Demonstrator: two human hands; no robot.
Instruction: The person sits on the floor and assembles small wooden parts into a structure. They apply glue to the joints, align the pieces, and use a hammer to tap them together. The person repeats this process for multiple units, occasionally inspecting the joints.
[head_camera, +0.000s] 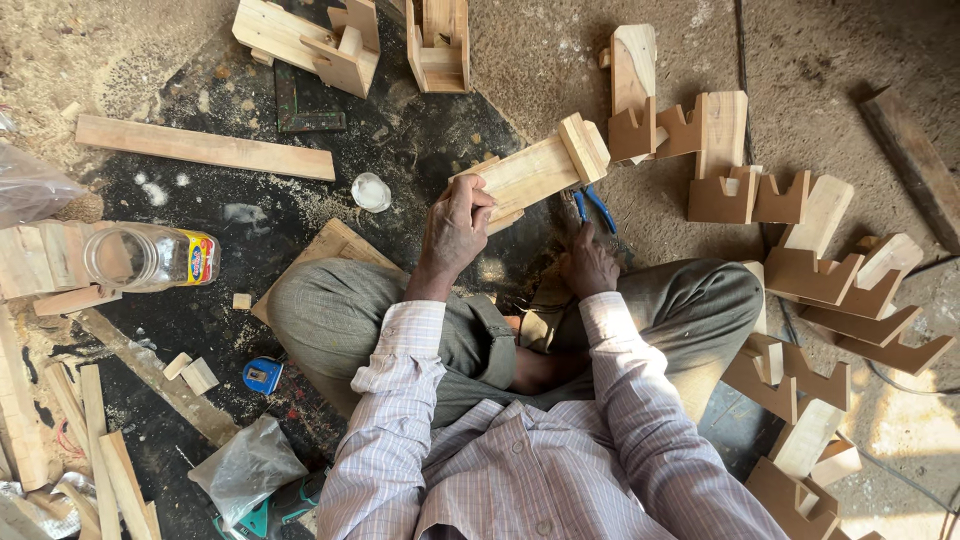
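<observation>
Person seated cross-legged on a sawdust-covered floor, viewed from above. Left hand (456, 228) raised in front of the knees, fingers curled closed around the near end of a pale wooden piece (530, 172), a short plank with a crosswise block fixed at its far end; the piece is held off the floor, tilted up and to the right. Right hand (589, 262) low by the right knee, fingers bent downward at the handles of blue-handled pliers (594, 206) lying on the floor just beyond it; whether the fingers actually grip the pliers cannot be told, fingertips hidden. Right of the hands: a spread of similar wooden assemblies with notched brown brackets (820, 275), some overlapping, running from the upper middle down to the lower right. Left of the hands: a long plank (205, 148) lying flat, a small clear round lid (371, 192) near the plank's right end, a clear plastic jar (150, 257) on its side, a blue tape measure (262, 375) beside the left knee, a crumpled plastic bag (245, 468) at lower left. Two more pale wooden assemblies (345, 45) lie at the top edge.
</observation>
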